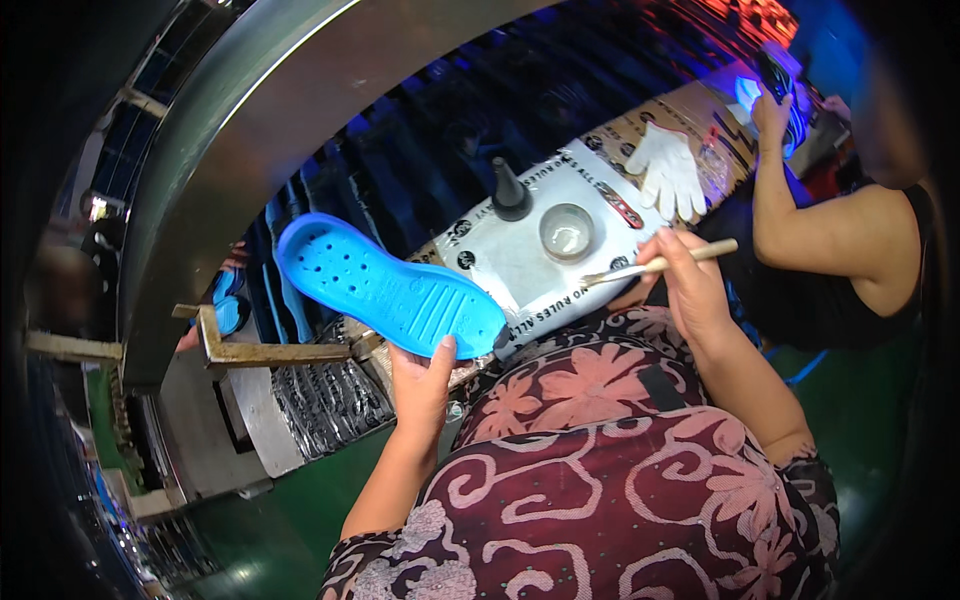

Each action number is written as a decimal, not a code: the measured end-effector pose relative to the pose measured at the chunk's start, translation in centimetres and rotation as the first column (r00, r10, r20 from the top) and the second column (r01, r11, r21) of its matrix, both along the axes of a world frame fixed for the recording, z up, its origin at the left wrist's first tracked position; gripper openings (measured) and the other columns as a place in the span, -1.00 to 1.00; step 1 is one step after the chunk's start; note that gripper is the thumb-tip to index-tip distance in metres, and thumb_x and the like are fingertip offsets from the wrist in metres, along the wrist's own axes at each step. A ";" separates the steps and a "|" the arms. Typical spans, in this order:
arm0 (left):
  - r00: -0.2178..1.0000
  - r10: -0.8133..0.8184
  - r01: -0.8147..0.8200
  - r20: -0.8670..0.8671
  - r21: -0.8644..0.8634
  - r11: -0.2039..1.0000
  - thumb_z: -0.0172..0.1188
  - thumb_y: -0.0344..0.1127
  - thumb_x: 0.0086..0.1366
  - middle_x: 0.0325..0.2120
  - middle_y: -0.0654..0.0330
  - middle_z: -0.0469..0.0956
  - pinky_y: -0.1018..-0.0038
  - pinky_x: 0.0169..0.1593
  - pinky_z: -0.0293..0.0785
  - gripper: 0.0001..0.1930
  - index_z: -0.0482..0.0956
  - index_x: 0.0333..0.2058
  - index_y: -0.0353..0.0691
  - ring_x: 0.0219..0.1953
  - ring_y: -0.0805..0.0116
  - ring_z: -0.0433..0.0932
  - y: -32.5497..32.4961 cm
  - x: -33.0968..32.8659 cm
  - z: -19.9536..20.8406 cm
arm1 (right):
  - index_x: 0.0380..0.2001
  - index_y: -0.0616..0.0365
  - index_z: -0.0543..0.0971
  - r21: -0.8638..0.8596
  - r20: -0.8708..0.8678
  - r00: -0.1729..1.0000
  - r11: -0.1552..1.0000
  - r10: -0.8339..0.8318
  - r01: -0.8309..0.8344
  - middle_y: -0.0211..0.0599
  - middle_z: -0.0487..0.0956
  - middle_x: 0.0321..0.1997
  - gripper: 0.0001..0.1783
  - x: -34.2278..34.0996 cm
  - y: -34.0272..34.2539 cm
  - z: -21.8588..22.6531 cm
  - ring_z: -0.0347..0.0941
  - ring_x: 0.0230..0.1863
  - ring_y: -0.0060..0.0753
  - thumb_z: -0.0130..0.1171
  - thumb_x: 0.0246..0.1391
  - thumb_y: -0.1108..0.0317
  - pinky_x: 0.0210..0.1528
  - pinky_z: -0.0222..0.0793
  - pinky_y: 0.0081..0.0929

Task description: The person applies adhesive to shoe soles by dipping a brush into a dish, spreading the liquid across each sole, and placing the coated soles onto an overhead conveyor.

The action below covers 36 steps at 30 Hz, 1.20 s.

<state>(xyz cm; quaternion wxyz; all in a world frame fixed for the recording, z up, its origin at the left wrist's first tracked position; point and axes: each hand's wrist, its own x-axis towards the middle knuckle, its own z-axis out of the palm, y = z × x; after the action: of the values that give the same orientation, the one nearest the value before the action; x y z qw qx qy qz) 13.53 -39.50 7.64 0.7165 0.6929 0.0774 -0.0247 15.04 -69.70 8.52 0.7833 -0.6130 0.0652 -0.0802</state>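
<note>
My left hand (pixel 425 385) grips a bright blue shoe sole (pixel 390 285) by its near edge, thumb on top and fingers underneath. Holes dot the sole's far-left end, and ridges cross its right end. In my right hand (pixel 690 285) is a thin wooden-handled brush (pixel 655 265), pinched between thumb and fingers, its bristles pointing left. Just beyond the bristles a small glass bowl (pixel 567 232) stands on a worktop covered with printed white sheeting (pixel 520 280). A black nozzle-topped bottle (pixel 509 190) stands left of the bowl.
A white glove (pixel 667 170) and a red-handled tool (pixel 622 207) lie right of the bowl. Behind the worktop runs a dark slatted conveyor (pixel 440 120) under a metal hood (pixel 240 130). At right a co-worker's arm (pixel 790 205) holds a shoe part. A wooden bracket (pixel 270 350) juts out at left.
</note>
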 end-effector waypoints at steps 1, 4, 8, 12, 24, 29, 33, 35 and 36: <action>0.991 0.001 -0.017 0.133 0.120 0.993 0.13 -0.37 0.18 -0.13 0.07 0.40 0.45 -0.32 0.52 -0.46 0.11 0.09 -0.27 -0.22 0.33 0.49 -0.6 0.4 -0.1 | -0.53 0.25 0.54 -0.047 0.029 0.999 0.998 0.036 -0.035 -0.38 0.49 -0.53 -0.63 0.0 0.3 1.1 0.33 -0.49 -0.61 -0.04 0.22 0.20 -0.37 0.27 -0.64; 0.987 -0.039 0.012 0.158 0.170 0.985 0.13 -0.44 0.17 -0.10 0.05 0.39 0.43 -0.06 0.39 -0.46 0.12 0.08 -0.32 -0.11 0.32 0.45 -2.7 1.2 1.1 | -0.53 0.23 0.56 -0.285 0.137 0.968 0.945 0.209 -0.163 -0.38 0.50 -0.55 -0.67 -0.5 1.2 3.8 0.37 -0.47 -0.59 -0.01 0.19 0.26 -0.36 0.28 -0.62; 0.955 -0.099 0.062 0.280 0.136 0.989 0.13 -0.52 0.14 -0.09 0.05 0.39 0.41 0.09 0.29 -0.49 0.15 0.06 -0.37 -0.06 0.31 0.43 -5.2 1.7 2.4 | -0.61 0.16 0.57 -0.586 0.412 0.867 0.810 0.279 0.018 -0.32 0.51 -0.62 -0.79 -0.7 2.4 3.8 0.39 -0.49 -0.28 0.10 0.05 0.38 -0.21 0.28 -0.37; 0.930 -0.129 0.084 0.343 0.143 0.986 0.12 -0.55 0.12 -0.13 0.05 0.43 0.43 0.03 0.35 -0.50 0.17 0.04 -0.39 -0.11 0.33 0.47 -5.8 1.7 2.1 | -0.60 0.10 0.56 -0.686 0.425 0.837 0.726 0.345 0.050 -0.41 0.50 -0.61 -0.78 -0.8 2.7 3.2 0.41 -0.46 -0.34 0.06 0.07 0.30 0.04 0.21 -0.21; 0.859 -0.155 0.006 0.487 0.294 0.956 0.17 -0.58 0.02 -0.30 0.10 0.51 0.54 -0.18 0.43 -0.57 0.29 -0.09 -0.41 -0.31 0.41 0.52 -5.4 1.7 1.0 | -0.60 0.09 0.56 -0.728 0.410 0.852 0.679 0.325 0.091 -0.37 0.46 -0.63 -0.83 -0.5 2.1 2.8 0.39 -0.47 -0.26 0.14 -0.02 0.30 -0.02 0.24 -0.25; 0.838 -0.150 -0.028 0.524 0.316 0.948 0.21 -0.56 -0.02 -0.40 0.13 0.53 0.55 -0.25 0.43 -0.62 0.36 -0.17 -0.40 -0.38 0.43 0.53 -5.8 1.8 1.1 | -0.61 0.09 0.56 -0.740 0.424 0.825 0.669 0.373 0.077 -0.40 0.42 -0.64 -0.86 -0.6 2.9 2.9 0.38 -0.48 -0.30 0.19 -0.06 0.31 -0.01 0.24 -0.26; 0.757 -0.181 -0.090 0.627 0.374 0.923 0.22 -0.56 -0.05 -0.45 0.11 0.53 0.54 -0.30 0.44 -0.64 0.39 -0.21 -0.38 -0.43 0.40 0.54 -5.6 2.1 0.1 | -0.61 0.08 0.56 -0.761 0.412 0.834 0.642 0.366 0.094 -0.40 0.43 -0.65 -0.86 -0.9 2.2 2.9 0.38 -0.50 -0.31 0.20 -0.06 0.31 -0.02 0.24 -0.27; 0.738 -0.175 -0.108 0.652 0.370 0.923 0.22 -0.57 -0.05 -0.45 0.11 0.53 0.53 -0.31 0.44 -0.64 0.40 -0.21 -0.37 -0.44 0.38 0.55 -5.8 2.0 0.0 | -0.62 0.09 0.56 -0.759 0.411 0.837 0.644 0.361 0.095 -0.41 0.43 -0.65 -0.85 -0.9 2.2 3.0 0.37 -0.51 -0.31 0.20 -0.06 0.31 -0.02 0.24 -0.27; 0.755 -0.144 -0.093 0.640 0.321 0.942 0.22 -0.57 -0.06 -0.45 0.10 0.54 0.53 -0.31 0.44 -0.64 0.40 -0.22 -0.37 -0.44 0.37 0.55 -6.0 1.9 0.1 | -0.62 0.09 0.56 -0.740 0.430 0.829 0.665 0.358 0.096 -0.41 0.42 -0.66 -0.85 -0.9 2.4 3.1 0.37 -0.51 -0.31 0.20 -0.06 0.31 -0.02 0.24 -0.28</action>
<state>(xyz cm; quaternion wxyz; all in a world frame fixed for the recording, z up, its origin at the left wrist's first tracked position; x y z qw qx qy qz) 15.42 -45.55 7.70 0.5697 0.7691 -0.1849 0.2230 14.19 -67.30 11.64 0.4576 -0.8291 -0.2432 -0.2098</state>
